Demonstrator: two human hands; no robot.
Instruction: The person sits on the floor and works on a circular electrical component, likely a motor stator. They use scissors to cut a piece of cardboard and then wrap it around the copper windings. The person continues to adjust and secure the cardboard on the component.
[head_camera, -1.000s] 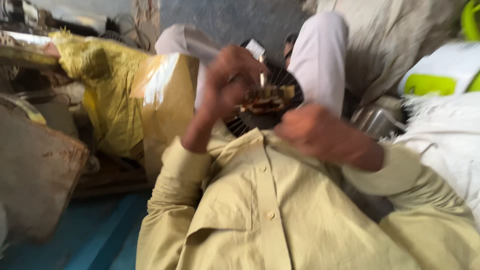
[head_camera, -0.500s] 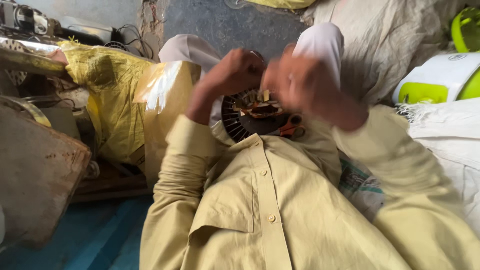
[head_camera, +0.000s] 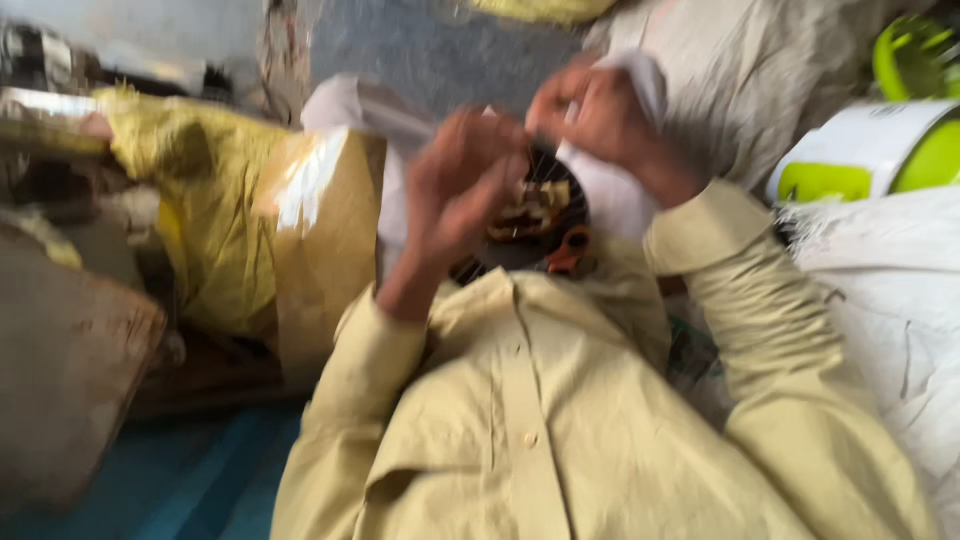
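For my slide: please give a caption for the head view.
Two hands, left and right, over a round dark ribbed part.

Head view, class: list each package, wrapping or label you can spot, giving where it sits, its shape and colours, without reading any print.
Brown taped parcel: left of the hands, boxy, shiny clear tape.
Yellow plastic wrapping: further left, crumpled.
Green container: upper right, rounded, with a white label band.
White woven sack: right side, frayed edge.

Right hand (head_camera: 600, 115) risen off the dark round motor part (head_camera: 540, 215), left hand (head_camera: 465, 180) lifted, part's centre now uncovered
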